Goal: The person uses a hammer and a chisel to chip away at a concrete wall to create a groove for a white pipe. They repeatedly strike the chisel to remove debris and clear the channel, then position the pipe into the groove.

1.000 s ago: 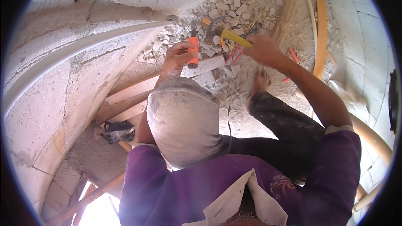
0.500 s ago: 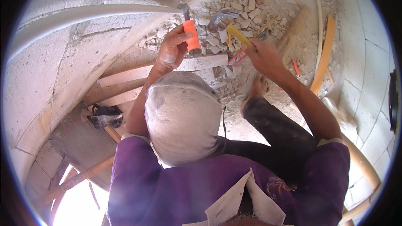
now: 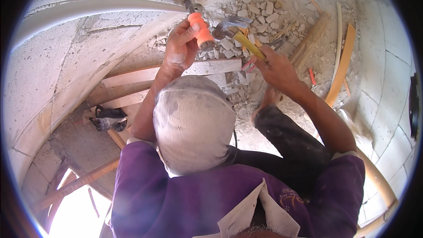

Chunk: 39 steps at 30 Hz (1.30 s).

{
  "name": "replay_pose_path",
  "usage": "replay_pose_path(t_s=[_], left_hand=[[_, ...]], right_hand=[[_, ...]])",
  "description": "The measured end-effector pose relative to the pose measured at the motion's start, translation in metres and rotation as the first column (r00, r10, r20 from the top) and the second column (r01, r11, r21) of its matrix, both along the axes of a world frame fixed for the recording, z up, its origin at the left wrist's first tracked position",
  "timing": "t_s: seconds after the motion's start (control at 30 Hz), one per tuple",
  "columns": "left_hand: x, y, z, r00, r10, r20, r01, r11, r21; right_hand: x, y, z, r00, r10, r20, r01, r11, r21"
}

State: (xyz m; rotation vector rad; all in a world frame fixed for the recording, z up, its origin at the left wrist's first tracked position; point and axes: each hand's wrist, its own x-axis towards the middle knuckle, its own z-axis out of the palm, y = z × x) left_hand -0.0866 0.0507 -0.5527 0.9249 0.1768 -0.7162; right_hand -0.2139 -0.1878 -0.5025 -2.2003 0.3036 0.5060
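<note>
My left hand is closed around the orange ribbed grip of a chisel. The chisel's metal tip meets the block wall near the end of a white pipe. In my right hand is a claw hammer, gripped by its yellow handle. The hammer's metal head hangs just right of the chisel's butt end, apart from it.
Broken block rubble covers the floor ahead. Planks lie left of centre. A long wooden strip and a small red piece lie at right. A dark bag-like bundle sits at left. Block walls flank both sides.
The chisel has tilted, its butt end swinging right and up a little. The hammer has shifted slightly left, its head now closer to the chisel. Both hands keep their grip.
</note>
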Motion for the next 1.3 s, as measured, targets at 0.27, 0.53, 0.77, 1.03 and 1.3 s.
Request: replay_pose_path(t_s=[0.27, 0.53, 0.77, 1.03, 1.3], left_hand=[[0.001, -0.007, 0.000, 0.998, 0.060, -0.025, -0.060, 0.998, 0.004], [0.002, -0.008, 0.002, 0.997, 0.074, -0.031, -0.076, 0.996, -0.048], [0.007, -0.010, 0.003, 0.983, 0.148, -0.107, -0.163, 0.976, -0.144], [0.010, -0.016, 0.007, 0.959, 0.223, -0.175, -0.245, 0.963, -0.114], [0.013, -0.020, 0.014, 0.938, 0.268, -0.218, -0.285, 0.957, -0.052]], right_hand=[[0.005, 0.007, 0.005, 0.986, -0.016, 0.163, 0.021, 0.999, -0.026], [-0.004, 0.007, 0.000, 0.983, 0.092, 0.156, -0.070, 0.988, -0.140], [-0.010, 0.008, 0.010, 0.789, 0.173, 0.589, -0.107, 0.984, -0.145], [-0.002, 0.009, 0.022, 0.663, 0.273, 0.697, -0.197, 0.962, -0.189], [0.007, 0.013, 0.022, 0.699, 0.322, 0.639, -0.178, 0.943, -0.281]])
